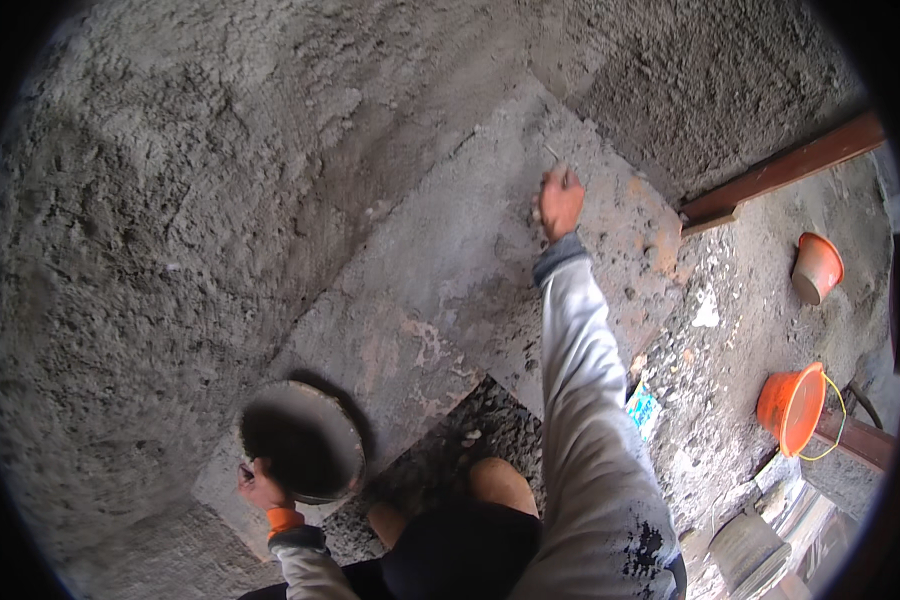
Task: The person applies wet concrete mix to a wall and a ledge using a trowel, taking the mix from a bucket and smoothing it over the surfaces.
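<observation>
Low at the left, my left hand (262, 487), with an orange cuff at the wrist, is closed on the near left rim of a round grey bucket (355, 455). The bucket's inside is dark, and what it holds cannot be made out. My right arm reaches far forward over a grey, cement-smeared slab (410, 270). Just above the slab's far part, my right hand (560, 203) is closed around a thin tool (553, 153). Only a slim, light end of it shows past the fingers, so its kind is unclear.
Rough plastered walls (170, 200) rise at the left and far side. A reddish-brown beam (780, 172) juts in at the right. On the rubble-strewn ground stand an orange bucket (775, 400) with a yellow handle and a smaller orange bucket (818, 270). A blue-and-white wrapper (643, 411) lies beside my right sleeve.
</observation>
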`<move>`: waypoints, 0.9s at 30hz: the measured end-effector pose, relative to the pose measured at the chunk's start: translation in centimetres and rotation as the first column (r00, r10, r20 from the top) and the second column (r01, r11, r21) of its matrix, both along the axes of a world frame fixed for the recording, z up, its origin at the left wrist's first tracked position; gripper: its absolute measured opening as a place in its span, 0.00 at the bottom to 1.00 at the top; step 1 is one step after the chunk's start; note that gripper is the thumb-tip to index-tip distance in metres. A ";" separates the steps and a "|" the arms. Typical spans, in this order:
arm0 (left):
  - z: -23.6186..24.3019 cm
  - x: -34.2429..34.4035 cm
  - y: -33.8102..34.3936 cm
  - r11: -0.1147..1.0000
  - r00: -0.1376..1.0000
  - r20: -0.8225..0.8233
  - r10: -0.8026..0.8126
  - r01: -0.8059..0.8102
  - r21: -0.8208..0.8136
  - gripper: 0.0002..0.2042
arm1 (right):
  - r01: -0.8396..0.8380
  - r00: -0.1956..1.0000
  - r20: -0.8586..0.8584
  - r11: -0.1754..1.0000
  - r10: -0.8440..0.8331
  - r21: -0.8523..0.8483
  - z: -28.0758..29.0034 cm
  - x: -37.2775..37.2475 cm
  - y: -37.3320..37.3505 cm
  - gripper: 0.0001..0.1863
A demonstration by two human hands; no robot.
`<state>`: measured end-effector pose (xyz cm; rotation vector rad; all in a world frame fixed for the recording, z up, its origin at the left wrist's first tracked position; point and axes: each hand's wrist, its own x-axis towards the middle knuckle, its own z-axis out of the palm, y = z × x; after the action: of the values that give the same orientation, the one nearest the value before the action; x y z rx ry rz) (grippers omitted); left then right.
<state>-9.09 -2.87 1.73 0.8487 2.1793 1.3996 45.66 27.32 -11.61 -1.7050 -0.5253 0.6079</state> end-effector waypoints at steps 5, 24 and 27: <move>0.4 0.6 0.6 0.997 0.998 0.007 0.062 -0.062 -0.046 0.04 | -0.085 0.871 -0.488 0.996 0.058 -0.032 -1.0 5.8 1.8 0.10; 0.4 1.0 0.6 1.000 0.999 -0.041 0.004 -0.004 0.020 0.04 | 0.243 0.830 -0.543 0.959 -0.127 0.147 2.1 1.8 -1.2 0.08; 0.6 1.9 0.7 0.999 0.993 -0.115 -0.023 0.018 -0.048 0.05 | -0.170 0.864 -0.459 0.978 0.206 0.117 0.9 -0.6 -1.6 0.09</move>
<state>-7.23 -2.22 2.38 0.9534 2.2730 1.3142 45.05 25.68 -10.74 -1.3770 -0.3590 1.0968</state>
